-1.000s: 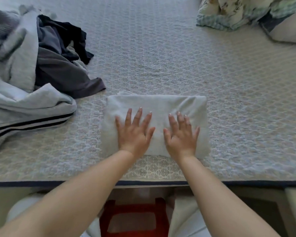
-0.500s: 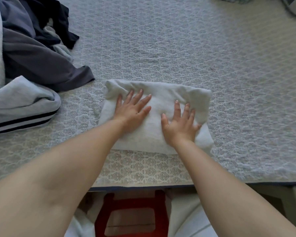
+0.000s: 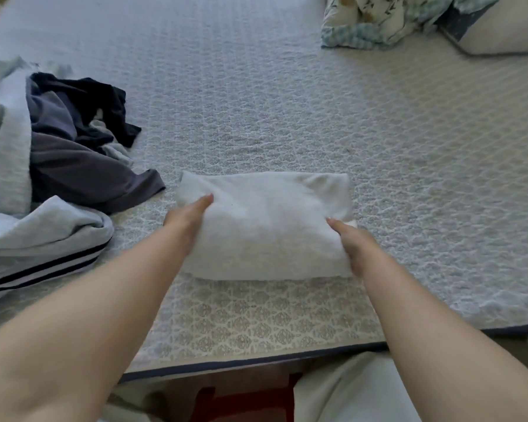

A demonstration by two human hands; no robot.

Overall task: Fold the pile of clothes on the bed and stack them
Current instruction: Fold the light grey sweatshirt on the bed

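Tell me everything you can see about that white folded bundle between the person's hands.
The white folded cloth looks soft and thick, maybe fleece or terry. It is folded into a plump, roughly rectangular bundle, its near edge rounded and a lower layer peeking out at the right corner. It lies on the quilted bedspread near the bed's front edge, right of the unfolded pile and apart from it. The left hand grips its left end and the right hand its right end, fingers tucked out of sight.

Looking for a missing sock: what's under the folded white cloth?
Only the bed cover shows around the white cloth. Both hands, left and right, grip its ends, their fingers tucked beneath. Anything under it is hidden.
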